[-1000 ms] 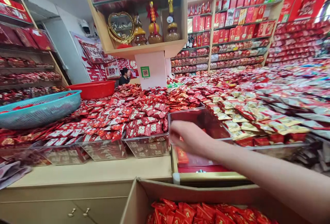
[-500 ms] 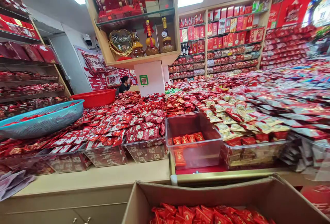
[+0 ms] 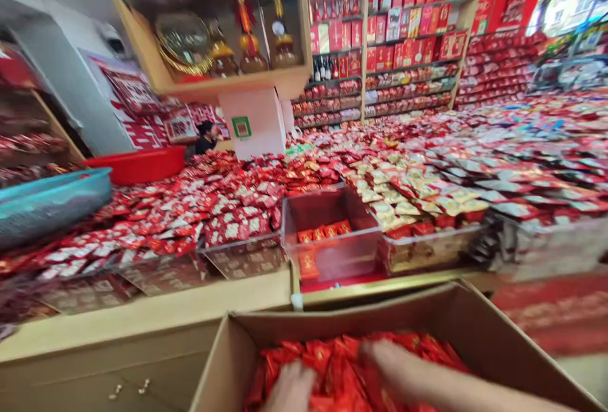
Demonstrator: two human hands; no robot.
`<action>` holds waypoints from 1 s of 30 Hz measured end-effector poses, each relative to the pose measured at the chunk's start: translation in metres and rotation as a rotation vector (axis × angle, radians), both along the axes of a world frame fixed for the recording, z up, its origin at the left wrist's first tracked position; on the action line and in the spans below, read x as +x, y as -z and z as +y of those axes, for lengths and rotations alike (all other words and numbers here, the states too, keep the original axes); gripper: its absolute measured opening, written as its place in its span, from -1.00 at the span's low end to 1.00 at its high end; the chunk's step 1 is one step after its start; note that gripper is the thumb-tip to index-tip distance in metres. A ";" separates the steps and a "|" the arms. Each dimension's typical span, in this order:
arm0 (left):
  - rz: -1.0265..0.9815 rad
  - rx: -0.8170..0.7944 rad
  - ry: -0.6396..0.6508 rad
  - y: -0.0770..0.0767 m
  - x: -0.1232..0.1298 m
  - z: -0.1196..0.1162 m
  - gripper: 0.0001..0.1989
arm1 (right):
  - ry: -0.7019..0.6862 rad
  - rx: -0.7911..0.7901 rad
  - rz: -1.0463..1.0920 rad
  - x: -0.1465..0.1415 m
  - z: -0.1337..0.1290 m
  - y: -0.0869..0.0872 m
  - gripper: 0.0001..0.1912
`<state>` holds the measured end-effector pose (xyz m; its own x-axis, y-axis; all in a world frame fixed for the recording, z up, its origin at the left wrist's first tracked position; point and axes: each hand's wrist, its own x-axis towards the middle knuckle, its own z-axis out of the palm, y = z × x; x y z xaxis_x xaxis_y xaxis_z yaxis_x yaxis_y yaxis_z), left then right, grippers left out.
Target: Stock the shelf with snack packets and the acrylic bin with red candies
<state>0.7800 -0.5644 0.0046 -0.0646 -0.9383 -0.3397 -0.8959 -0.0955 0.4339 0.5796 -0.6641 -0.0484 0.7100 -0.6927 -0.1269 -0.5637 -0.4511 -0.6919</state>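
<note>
Both of my hands are down in an open cardboard box (image 3: 247,330) among shiny red candy packets (image 3: 337,371). My left hand (image 3: 291,388) reaches in from the bottom edge and touches the packets at the left. Farther right, my right hand (image 3: 392,361) lies against the pile, with its forearm crossing the box from the lower right. Motion blur and the packets hide the fingers of both hands, so their grip does not show. Beyond the box stands a clear plastic bin (image 3: 337,254) with a few orange-red packets (image 3: 325,231) standing in it.
Clear bins heaped with red packets (image 3: 244,212) and cream packets (image 3: 403,193) line the counter (image 3: 228,292). A blue basket (image 3: 57,203) and a red basin (image 3: 137,165) stand at left. A display cabinet (image 3: 228,86) overhangs the counter; a person (image 3: 206,138) is behind.
My two hands have come into view and gone into the packets in the box. The view has tilted down and turned slightly right, showing more of the box.
</note>
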 end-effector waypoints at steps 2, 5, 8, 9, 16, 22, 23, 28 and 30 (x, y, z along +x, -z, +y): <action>-0.076 0.021 -0.035 0.014 0.005 -0.002 -0.72 | 0.017 -0.026 0.077 -0.004 -0.006 -0.012 -0.73; -0.124 0.075 -0.033 0.031 0.015 -0.006 -0.69 | -0.019 -0.087 0.178 -0.012 -0.016 -0.022 -0.65; -0.127 0.111 -0.012 0.037 0.022 -0.008 -0.69 | -0.109 -0.075 0.291 -0.018 -0.018 -0.023 -0.62; -0.124 0.112 -0.013 0.036 0.022 -0.009 -0.69 | -0.126 -0.100 0.323 -0.019 -0.017 -0.021 -0.63; 0.034 0.063 0.006 0.042 0.003 -0.014 -0.78 | -0.180 -0.270 0.189 -0.001 0.009 -0.009 -0.75; 0.232 -0.031 -0.116 0.039 0.004 -0.022 -0.87 | -0.187 -0.058 0.107 0.010 0.030 -0.001 -0.76; 0.265 -0.057 -0.145 0.036 0.006 -0.025 -0.86 | -0.162 -0.005 0.105 0.010 0.031 0.000 -0.79; 0.429 -0.111 -0.244 0.022 0.010 -0.030 -0.82 | 0.013 0.325 -0.037 0.013 0.026 -0.003 -0.85; 0.496 -0.102 -0.262 0.017 0.005 -0.029 -0.81 | 0.076 0.424 -0.211 0.014 0.023 -0.007 -0.78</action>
